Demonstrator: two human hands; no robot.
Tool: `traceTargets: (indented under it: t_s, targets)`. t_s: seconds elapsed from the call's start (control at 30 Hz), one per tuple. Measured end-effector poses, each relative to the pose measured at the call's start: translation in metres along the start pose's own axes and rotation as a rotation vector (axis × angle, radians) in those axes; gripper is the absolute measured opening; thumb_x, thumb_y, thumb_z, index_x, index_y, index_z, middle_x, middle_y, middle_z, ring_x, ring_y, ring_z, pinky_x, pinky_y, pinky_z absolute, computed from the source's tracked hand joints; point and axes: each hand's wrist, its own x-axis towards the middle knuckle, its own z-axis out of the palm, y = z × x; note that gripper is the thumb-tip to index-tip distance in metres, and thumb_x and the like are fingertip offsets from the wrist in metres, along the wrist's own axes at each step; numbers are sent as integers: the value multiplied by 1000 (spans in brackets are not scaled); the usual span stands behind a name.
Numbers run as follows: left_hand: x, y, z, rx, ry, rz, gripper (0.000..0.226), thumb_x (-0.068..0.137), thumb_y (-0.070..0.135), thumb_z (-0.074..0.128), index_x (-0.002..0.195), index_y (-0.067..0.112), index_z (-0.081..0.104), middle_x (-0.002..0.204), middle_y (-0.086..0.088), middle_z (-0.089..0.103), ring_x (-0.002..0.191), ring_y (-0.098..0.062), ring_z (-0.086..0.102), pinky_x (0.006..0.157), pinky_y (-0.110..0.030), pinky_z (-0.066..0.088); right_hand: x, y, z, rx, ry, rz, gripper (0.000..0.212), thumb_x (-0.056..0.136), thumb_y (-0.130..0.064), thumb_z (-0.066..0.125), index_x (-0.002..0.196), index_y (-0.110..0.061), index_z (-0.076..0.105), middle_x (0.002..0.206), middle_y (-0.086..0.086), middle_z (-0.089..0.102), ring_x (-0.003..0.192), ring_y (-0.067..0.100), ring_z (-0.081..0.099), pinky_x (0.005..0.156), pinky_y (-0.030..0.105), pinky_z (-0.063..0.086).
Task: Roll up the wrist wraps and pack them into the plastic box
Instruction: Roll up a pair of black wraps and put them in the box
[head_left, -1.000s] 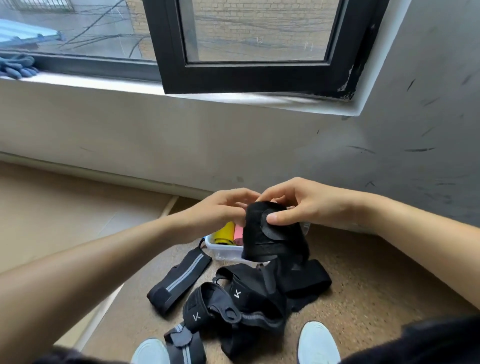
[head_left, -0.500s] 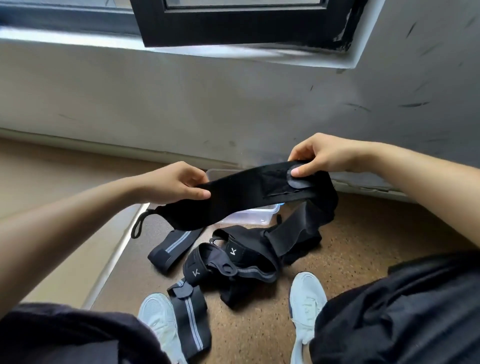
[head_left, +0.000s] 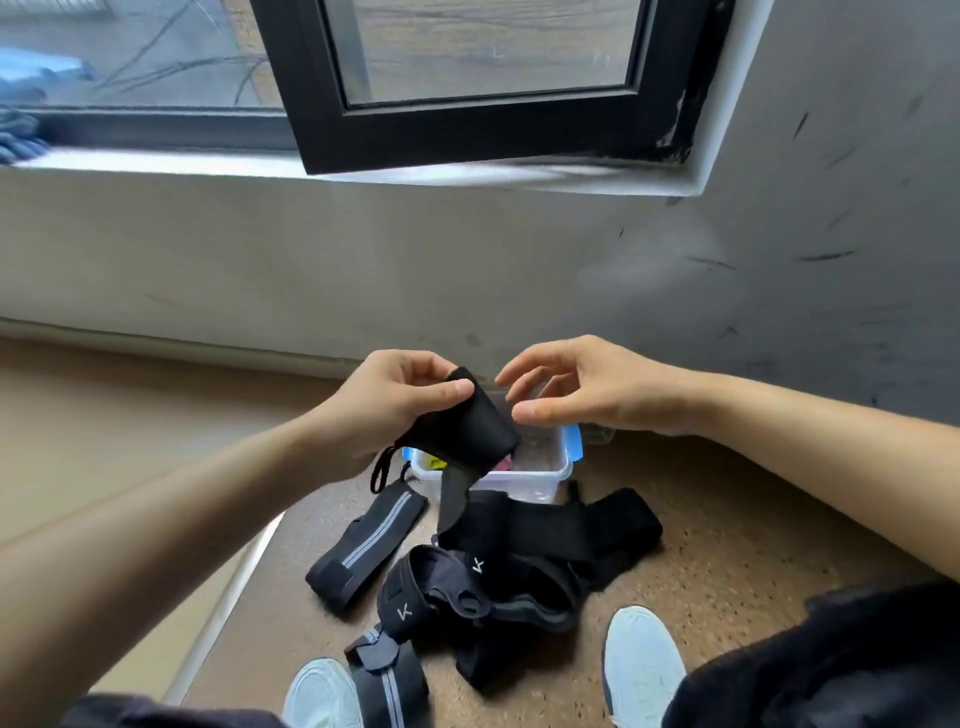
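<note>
My left hand (head_left: 395, 400) pinches one end of a black wrist wrap (head_left: 465, 428) above the clear plastic box (head_left: 540, 478); the wrap's tail hangs down to the floor and a thin loop dangles at its left. My right hand (head_left: 576, 395) hovers just right of the wrap with fingers spread, holding nothing. The box stands on the floor by the wall, with blue latches and yellow and pink items inside. A pile of black wrist wraps (head_left: 483, 587) lies in front of it.
A striped black wrap (head_left: 363, 545) lies flat left of the pile, another (head_left: 387, 680) near my left shoe. White shoes (head_left: 641, 670) frame the pile. A grey wall and an open black window frame (head_left: 467, 130) stand ahead. The speckled brown floor extends to the right.
The wrap was stretched out between both hands; now the right hand has let go and the left hand holds it bunched over the box. The view tilted up.
</note>
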Motion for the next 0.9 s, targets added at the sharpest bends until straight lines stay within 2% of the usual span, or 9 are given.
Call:
traceTargets:
  t_s: [0.17,0.27,0.33,0.43,0.5,0.57,0.63,0.73,0.9]
  targets:
    - [-3,15,8,-293,121,-23,11,96,17,66,89,9,66,79,-10,68,68,-20,66,64,-30,59,4,-12,21,22,166,-60,52,77,-33,90,119,-30,61,113,-8,66,95,14,71,86,29,59]
    - [-3,22,8,-386,111,-14,13,94,22,66,92,9,65,83,-11,67,75,-21,66,75,-36,58,10,-15,23,142,274,-149,39,81,-15,86,112,-18,62,107,6,70,91,24,72,83,36,62]
    - [-3,25,5,-270,149,50,21,86,30,71,89,11,64,82,-9,63,74,-19,63,75,-37,54,15,-15,17,187,314,-188,24,87,-7,79,107,-9,66,99,15,72,90,30,72,85,38,60]
    - [1,26,-3,-56,282,209,29,80,30,82,88,13,60,79,0,65,76,-13,65,67,-29,55,20,-12,6,252,340,-169,13,93,-10,73,101,0,70,87,15,71,82,20,68,83,31,54]
    - [4,25,-10,75,313,289,37,77,31,88,101,19,64,97,4,70,92,-11,69,75,-27,57,23,-11,1,322,304,-125,16,97,-14,67,105,-1,71,93,11,75,89,19,72,87,30,56]
    - [4,23,-15,235,208,380,50,75,32,88,119,31,65,118,11,69,112,-8,66,91,-30,57,24,-11,-1,373,232,-86,23,101,-20,60,114,-5,72,104,11,78,99,21,74,90,32,60]
    - [2,22,-14,310,64,440,58,79,21,88,130,34,63,127,12,67,121,-11,64,98,-34,56,24,-12,0,369,173,-56,31,103,-27,54,116,-6,73,107,14,77,100,21,74,89,31,60]
    - [2,20,-9,334,-66,501,51,83,3,82,128,19,66,115,3,74,108,-19,71,92,-34,60,22,-15,5,384,147,-29,41,105,-34,48,112,-3,74,107,18,76,98,24,73,85,30,59]
    - [4,16,-10,363,27,596,40,80,8,85,118,15,74,104,2,78,95,-22,75,86,-39,63,23,-18,8,506,129,98,58,102,-47,46,112,5,72,112,23,74,112,37,68,98,39,55]
